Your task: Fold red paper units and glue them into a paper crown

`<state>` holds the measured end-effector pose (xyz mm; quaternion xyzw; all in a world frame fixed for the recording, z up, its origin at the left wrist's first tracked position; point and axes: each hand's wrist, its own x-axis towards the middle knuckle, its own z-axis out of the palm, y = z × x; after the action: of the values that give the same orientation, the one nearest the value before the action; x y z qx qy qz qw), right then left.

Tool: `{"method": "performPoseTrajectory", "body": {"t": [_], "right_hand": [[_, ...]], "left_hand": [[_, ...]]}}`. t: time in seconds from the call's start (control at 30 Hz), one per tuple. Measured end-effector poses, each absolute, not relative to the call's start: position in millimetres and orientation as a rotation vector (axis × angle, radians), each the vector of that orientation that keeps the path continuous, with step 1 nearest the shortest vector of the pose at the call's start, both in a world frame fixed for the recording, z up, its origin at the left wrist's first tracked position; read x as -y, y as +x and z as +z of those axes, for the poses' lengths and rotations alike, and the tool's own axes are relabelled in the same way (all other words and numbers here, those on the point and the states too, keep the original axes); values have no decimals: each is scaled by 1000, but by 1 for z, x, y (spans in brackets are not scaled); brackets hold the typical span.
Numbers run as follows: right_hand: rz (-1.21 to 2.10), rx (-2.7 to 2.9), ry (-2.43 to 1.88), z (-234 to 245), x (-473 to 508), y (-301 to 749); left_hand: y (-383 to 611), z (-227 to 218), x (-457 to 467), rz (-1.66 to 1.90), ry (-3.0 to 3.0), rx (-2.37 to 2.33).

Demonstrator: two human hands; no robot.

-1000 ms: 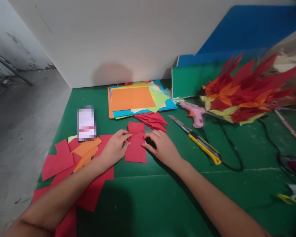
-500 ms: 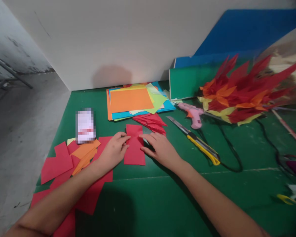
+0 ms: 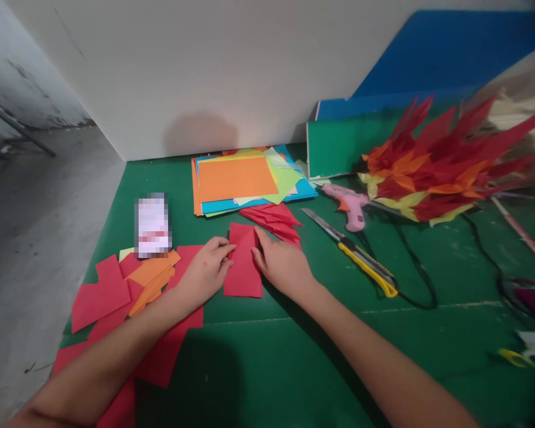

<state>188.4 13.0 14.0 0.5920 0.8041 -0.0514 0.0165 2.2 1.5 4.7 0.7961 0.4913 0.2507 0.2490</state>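
A red paper rectangle (image 3: pixel 243 267) lies on the green table (image 3: pixel 294 356) between my two hands. My left hand (image 3: pixel 207 270) rests at its left edge, fingers curled, with fingertips pressing the paper down. My right hand (image 3: pixel 280 261) lies on its right edge, fingers stretched flat along the paper's upper right side. Just beyond the paper sits a small heap of folded red paper points (image 3: pixel 274 219).
A stack of coloured sheets (image 3: pixel 238 178) lies at the back. A yellow utility knife (image 3: pixel 356 252) and pink glue gun (image 3: pixel 350 205) with black cord lie right. A red-orange paper flame piece (image 3: pixel 437 163) is far right. Loose red and orange pieces (image 3: pixel 129 285) and a phone (image 3: pixel 152 224) sit left.
My right hand has slid left and up onto the red paper's right edge, fingers now flatter against it. My left hand has stayed in place.
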Motion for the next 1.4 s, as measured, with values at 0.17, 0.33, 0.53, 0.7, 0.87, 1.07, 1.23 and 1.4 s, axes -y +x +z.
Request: {"method": "performPoseTrajectory", "body": {"t": [0.17,0.33,0.53,0.7,0.87,1.07,1.23,1.4], "right_hand": [[-90,-2476,1817,14,-17,186],[-94,-2577,1761,13,-9,193],[-345,-2761,1498,34,13,212],[-1330,-2719,1085,42,13,224],[-2173,-2527,1260,20,-6,231],[-2155,-2852,1666,-5,-12,226],[-1484,-3196,1570,-7,-13,225],[-1422,-3195,1647,-2,-13,224]], "left_hand": [[1,5,-2,665,2158,-1341],[2,4,-2,691,2090,-1330],[3,5,-1,713,2029,-1333],[4,2,-2,762,2019,-1360],[4,-1,-5,1035,1897,-1258],[2,4,-3,1179,1725,-1210],[0,7,-1,1029,1481,-1232],[1,3,-2,1002,1189,-1106]]}}
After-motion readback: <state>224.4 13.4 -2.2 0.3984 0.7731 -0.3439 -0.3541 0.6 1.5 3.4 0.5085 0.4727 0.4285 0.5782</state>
